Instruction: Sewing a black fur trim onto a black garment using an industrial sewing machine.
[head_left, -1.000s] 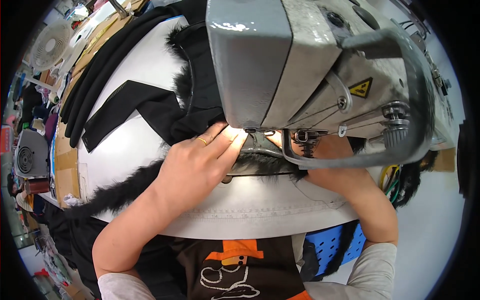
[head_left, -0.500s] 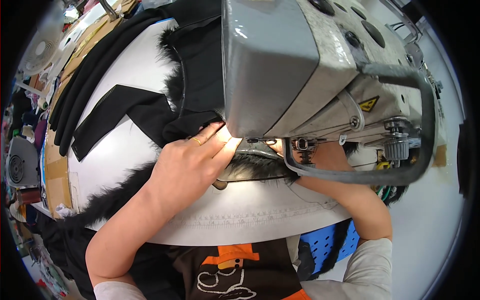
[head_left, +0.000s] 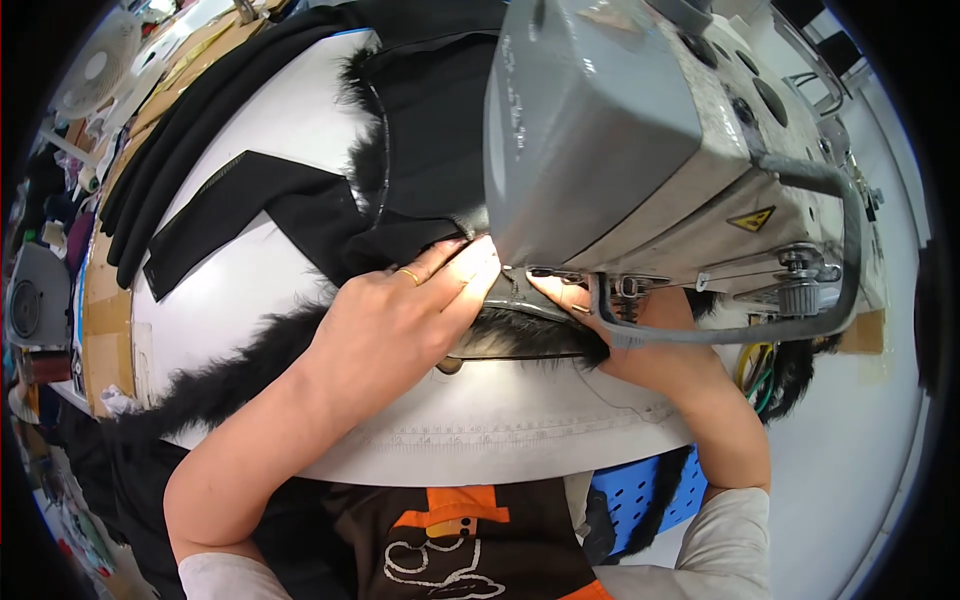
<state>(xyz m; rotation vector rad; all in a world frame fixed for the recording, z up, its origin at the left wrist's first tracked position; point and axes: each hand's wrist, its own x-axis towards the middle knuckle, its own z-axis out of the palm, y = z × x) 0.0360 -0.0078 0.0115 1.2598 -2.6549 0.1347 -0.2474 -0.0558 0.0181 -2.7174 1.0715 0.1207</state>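
Note:
A grey sewing machine [head_left: 600, 120] stands over black fabric [head_left: 440, 110] edged with black fur [head_left: 365, 160]. Just left of the lit needle area, my left hand [head_left: 400, 315], with a ring on one finger, is closed on the fabric, fingers together. My right hand [head_left: 650, 325] reaches in from the other side, its fingertips on the fabric near the presser foot; the machine's bent guard bar [head_left: 740, 330] partly hides it. Between my hands a pale seam strip crosses the fabric, with fur hanging below it. The needle tip is hard to make out.
The white machine table [head_left: 400, 440] has a ruler scale near its front edge. A black fabric band [head_left: 225, 215] lies on the left, beyond it folded black cloth [head_left: 190, 135]. A blue perforated basket [head_left: 650, 495] is under the table, and a fan [head_left: 95, 65] stands far left.
The view has shifted, so the machine appears further right. More of my right hand's fingers shows beside the presser foot. My left hand keeps its place on the fabric.

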